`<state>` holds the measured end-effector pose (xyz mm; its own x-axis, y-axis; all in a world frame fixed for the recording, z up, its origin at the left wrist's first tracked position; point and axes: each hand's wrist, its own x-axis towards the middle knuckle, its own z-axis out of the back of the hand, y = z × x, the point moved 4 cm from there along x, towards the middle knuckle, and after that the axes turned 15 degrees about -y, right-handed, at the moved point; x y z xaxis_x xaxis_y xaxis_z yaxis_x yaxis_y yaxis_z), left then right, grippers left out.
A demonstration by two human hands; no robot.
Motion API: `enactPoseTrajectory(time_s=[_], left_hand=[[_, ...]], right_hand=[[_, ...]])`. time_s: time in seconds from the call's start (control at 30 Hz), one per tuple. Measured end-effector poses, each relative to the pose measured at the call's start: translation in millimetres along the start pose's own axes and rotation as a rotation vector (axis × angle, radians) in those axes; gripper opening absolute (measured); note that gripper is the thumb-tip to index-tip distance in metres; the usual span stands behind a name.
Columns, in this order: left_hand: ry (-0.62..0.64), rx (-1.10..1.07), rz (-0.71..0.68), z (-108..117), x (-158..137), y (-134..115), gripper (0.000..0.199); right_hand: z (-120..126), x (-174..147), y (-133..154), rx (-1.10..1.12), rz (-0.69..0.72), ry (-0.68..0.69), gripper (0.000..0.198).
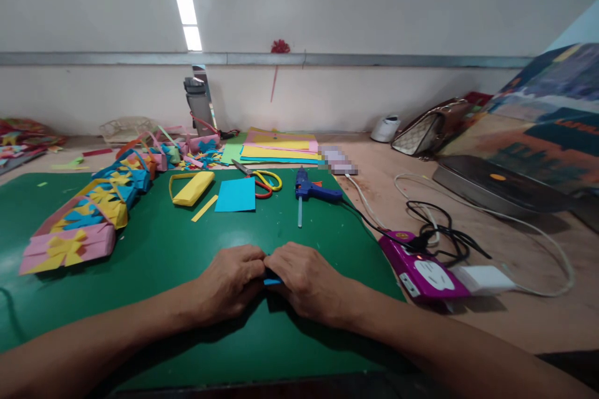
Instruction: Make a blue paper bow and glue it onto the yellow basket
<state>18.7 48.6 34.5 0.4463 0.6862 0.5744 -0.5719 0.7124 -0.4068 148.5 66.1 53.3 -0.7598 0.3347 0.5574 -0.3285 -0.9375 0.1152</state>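
My left hand (234,277) and my right hand (302,280) meet over the green mat, fingers closed together. Between them shows a small bit of blue paper (272,281), mostly hidden by the fingers. Beyond the hands lies a flat blue paper square (236,194), beside a narrow yellow paper strip (204,208). A small yellow paper basket with a handle (194,189) sits left of the square. Scissors with red and yellow handles (264,182) rest behind it. To their right is a blue glue gun (318,191) with a clear glue stick in its rear.
Several decorated paper baskets (70,249) stand in a row at left on the green mat (163,299). Coloured paper sheets (281,146) lie at the back. A purple power strip (425,274) with black and white cables is at right, near a dark case (496,187).
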Motion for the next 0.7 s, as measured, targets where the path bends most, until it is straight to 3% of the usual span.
enactPoseTrajectory(time_s=[0.43,0.7], left_hand=[[0.007,0.0,0.008,1.1,1.4,-1.1,0.021],[-0.063,-0.033,-0.015,2.4,-0.1,-1.5,0.022]], right_hand=[[0.7,0.0,0.3,0.0,-0.007,-0.004,0.006],[3.7,1.1,1.0,0.072,-0.017,-0.063,0.005]])
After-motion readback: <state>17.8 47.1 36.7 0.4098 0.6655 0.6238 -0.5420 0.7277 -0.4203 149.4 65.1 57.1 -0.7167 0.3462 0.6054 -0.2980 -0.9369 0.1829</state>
